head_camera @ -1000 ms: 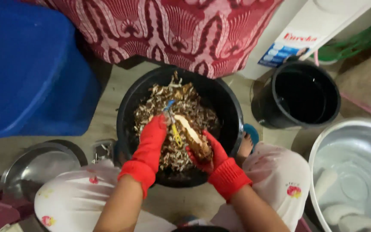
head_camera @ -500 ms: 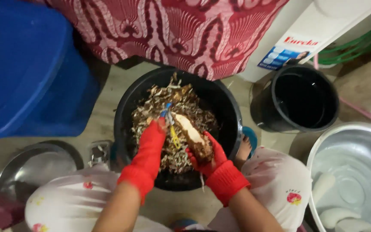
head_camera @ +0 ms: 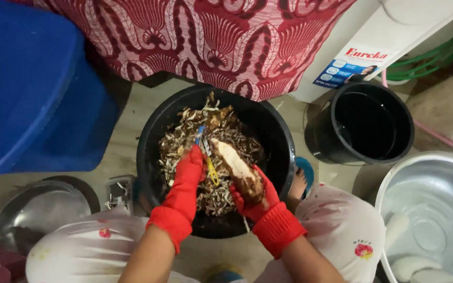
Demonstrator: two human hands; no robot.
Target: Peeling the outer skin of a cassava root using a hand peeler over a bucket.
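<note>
Both my hands wear red gloves and work over a black tub [head_camera: 279, 136] full of brown and pale peelings [head_camera: 184, 147]. My right hand [head_camera: 255, 202] grips a long root [head_camera: 237, 167], partly peeled, pale on top and brown at the lower end. My left hand [head_camera: 189, 175] holds a peeler [head_camera: 205, 154] with a blue and yellow handle, its blade against the root's upper end. My knees in white patterned fabric sit on either side of the tub.
A smaller black bucket [head_camera: 365, 126] stands to the right. A metal basin [head_camera: 431, 209] with water and peeled pale roots [head_camera: 412, 267] is at the lower right. A blue plastic bin [head_camera: 27, 89] fills the left, a metal bowl [head_camera: 32, 212] below it. A red patterned cloth [head_camera: 226, 36] hangs behind.
The view has shifted slightly. My hands stay over the tub, the peeler working near the root's upper end.
</note>
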